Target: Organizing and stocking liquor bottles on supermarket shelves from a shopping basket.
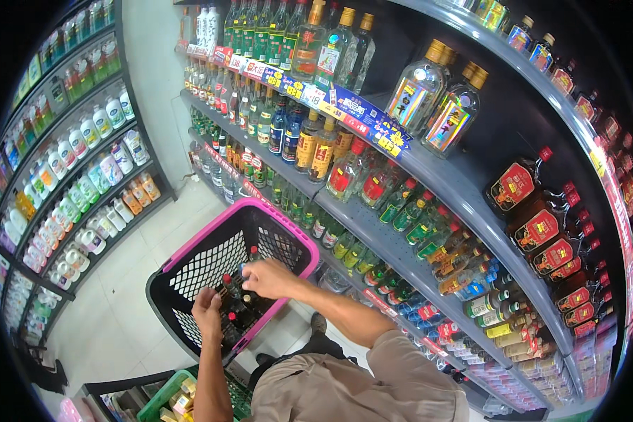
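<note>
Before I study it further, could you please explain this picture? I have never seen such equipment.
There is no machine here, only a person's two bare hands. A wide fisheye camera on the person's head looks down, so straight shelf edges appear bent. The left hand and right hand are at a black basket with a pink rim, with several dark bottles inside. The right fingers are at something small and blue; how firmly, I cannot tell. I see nothing clearly held in the left. Bottle shelves fill the right side; another shelf unit stands left.
</note>
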`<act>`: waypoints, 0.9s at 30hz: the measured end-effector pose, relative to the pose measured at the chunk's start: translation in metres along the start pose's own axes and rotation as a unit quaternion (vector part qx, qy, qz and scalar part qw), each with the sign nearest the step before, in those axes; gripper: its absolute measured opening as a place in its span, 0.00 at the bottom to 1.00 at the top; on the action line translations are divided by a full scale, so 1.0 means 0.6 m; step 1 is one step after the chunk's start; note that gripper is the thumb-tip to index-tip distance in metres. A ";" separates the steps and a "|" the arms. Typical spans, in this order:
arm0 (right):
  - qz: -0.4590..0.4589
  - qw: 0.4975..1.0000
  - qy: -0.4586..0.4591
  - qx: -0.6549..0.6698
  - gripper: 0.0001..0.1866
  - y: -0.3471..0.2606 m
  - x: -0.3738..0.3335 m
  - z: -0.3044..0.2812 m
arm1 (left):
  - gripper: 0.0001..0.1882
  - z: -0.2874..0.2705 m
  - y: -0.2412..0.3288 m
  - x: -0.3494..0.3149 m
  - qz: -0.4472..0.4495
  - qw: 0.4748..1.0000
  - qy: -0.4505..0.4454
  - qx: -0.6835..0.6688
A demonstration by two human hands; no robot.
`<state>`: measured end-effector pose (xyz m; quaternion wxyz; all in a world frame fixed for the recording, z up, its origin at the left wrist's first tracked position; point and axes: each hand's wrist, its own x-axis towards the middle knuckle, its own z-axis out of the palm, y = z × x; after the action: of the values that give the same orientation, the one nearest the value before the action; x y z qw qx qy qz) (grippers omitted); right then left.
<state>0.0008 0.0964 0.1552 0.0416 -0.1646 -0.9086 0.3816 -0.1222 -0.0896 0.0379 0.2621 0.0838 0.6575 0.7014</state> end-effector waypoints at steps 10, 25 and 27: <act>0.014 0.986 -0.011 0.164 0.13 0.056 -0.011 0.076 | 0.25 -0.076 -0.042 -0.024 -0.054 0.980 0.103 -0.159; 0.180 0.940 -0.130 0.260 0.14 0.142 0.141 0.126 | 0.12 -0.101 -0.149 0.025 -0.226 0.878 0.298 -0.297; 0.191 0.931 -0.185 0.249 0.17 0.168 0.171 0.161 | 0.11 -0.107 -0.174 0.037 -0.230 0.882 0.301 -0.280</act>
<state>-0.0883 0.1309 0.0108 -0.1613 -0.2456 -0.7273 0.6202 -0.1441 -0.1355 -0.0756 0.2180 -0.3622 0.4820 0.7674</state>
